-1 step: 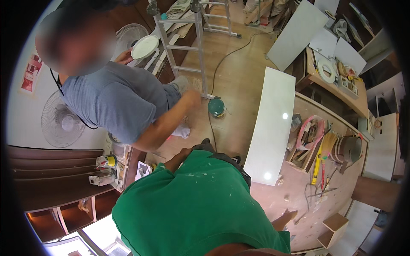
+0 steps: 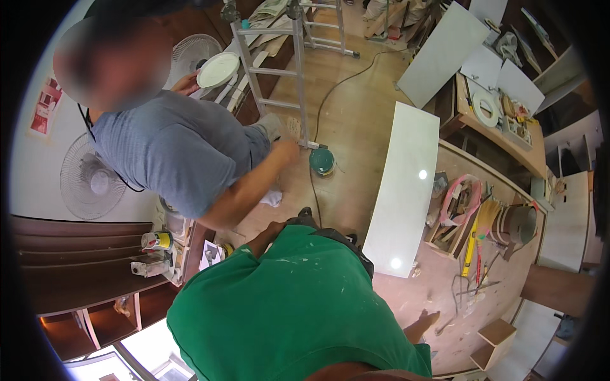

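My left arm (image 2: 259, 243) comes out of my green shirt and bends in at my waist; the fingers of that hand are hidden by my body. My right hand (image 2: 432, 319) hangs low at my side above a pinkish board (image 2: 406, 297), thumb and fingers apart and nothing in it. Nearest to that hand are thin metal rods (image 2: 459, 293) lying on the board. To my left stands a co-worker in a grey T-shirt (image 2: 171, 146), one hand at a round white lid or dish (image 2: 218, 70), the other forearm stretched forward and blurred.
A long white panel (image 2: 403, 190) lies ahead to the right. Beyond it are a tool crate (image 2: 445, 238), a pink-rimmed bucket (image 2: 460, 200) and a yellow level (image 2: 469, 251). An aluminium ladder (image 2: 279, 70), a green-lidded pot (image 2: 322, 162) and a cable (image 2: 323, 101) occupy the floor ahead.
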{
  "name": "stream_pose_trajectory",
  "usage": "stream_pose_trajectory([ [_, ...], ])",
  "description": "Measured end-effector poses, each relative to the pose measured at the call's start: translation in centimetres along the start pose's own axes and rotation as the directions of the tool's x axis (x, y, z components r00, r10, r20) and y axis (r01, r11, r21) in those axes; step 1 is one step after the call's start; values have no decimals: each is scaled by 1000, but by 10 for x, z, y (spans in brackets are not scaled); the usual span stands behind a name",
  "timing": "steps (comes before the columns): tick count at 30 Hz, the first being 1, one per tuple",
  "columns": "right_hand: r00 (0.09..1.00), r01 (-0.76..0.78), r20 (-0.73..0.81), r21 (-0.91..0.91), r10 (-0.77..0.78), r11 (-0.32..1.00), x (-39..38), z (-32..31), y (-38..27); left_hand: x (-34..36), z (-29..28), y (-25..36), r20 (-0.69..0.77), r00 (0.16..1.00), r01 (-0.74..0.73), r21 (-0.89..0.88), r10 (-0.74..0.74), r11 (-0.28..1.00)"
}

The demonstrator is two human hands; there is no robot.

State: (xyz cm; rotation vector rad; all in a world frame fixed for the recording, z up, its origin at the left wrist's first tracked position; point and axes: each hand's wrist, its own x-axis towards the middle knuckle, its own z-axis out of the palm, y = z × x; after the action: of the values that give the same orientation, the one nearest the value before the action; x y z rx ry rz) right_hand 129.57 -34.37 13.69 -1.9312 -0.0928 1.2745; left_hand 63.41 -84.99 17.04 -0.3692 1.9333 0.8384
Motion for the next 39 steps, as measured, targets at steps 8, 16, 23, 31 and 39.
stream_pose_trajectory([
  [8, 835, 45, 495, -497, 241, 867, -160, 123, 129, 12, -48, -27, -39, 994, 109, 210, -103, 972],
  [16, 734, 212, 592, -666, 333, 715, -280, 219, 167, 27, -109, -81, -211, 977, -65, -152, 32, 986],
  [23, 704, 337, 525, -840, 479, 426, -266, 308, 161, -9, -105, -161, -437, 898, -218, -541, -50, 812],
  [31, 593, 690, 622, -720, 511, 76, -286, 437, 169, -92, -2, -187, -245, 862, -70, -924, -443, 376],
  [39, 538, 786, 656, -617, 529, -35, -355, 458, 226, -90, -39, -202, -399, 850, -345, -915, -345, 209],
])
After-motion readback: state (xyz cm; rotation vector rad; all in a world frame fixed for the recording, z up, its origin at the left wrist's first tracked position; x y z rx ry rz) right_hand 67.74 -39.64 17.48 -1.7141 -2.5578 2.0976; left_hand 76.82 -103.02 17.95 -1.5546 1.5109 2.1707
